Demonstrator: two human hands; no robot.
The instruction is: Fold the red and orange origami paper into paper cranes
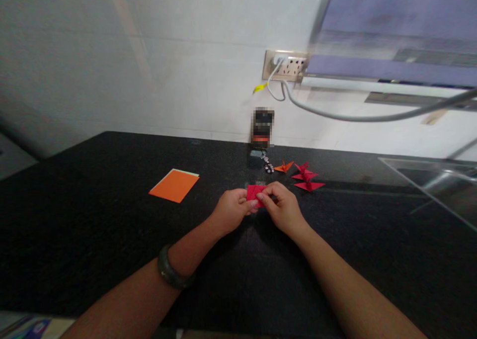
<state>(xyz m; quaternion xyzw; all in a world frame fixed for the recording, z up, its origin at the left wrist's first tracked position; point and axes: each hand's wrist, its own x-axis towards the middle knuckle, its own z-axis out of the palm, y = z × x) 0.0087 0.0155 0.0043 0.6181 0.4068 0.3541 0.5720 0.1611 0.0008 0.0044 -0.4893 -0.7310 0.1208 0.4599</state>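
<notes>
A small folded piece of red paper (254,192) is held between my two hands, just above the black counter. My left hand (233,209) grips its left side, thumb on top. My right hand (280,205) pinches the right side with thumb and fingertips, hiding part of that edge. Beyond my right hand, several folded paper cranes lie on the counter: an orange crane (284,167) and red cranes (308,185) in a group to its right. Off to the left lies a stack of orange paper sheets (174,186), with a pale sheet showing at its back edge.
A phone-like object (262,127), pixelated, leans on the tiled wall, with a beaded strap (268,164) before it. A wall socket (286,66) holds a plug, and a grey cable (346,117) runs right. A metal sink (443,172) is set into the black counter (93,239) at right.
</notes>
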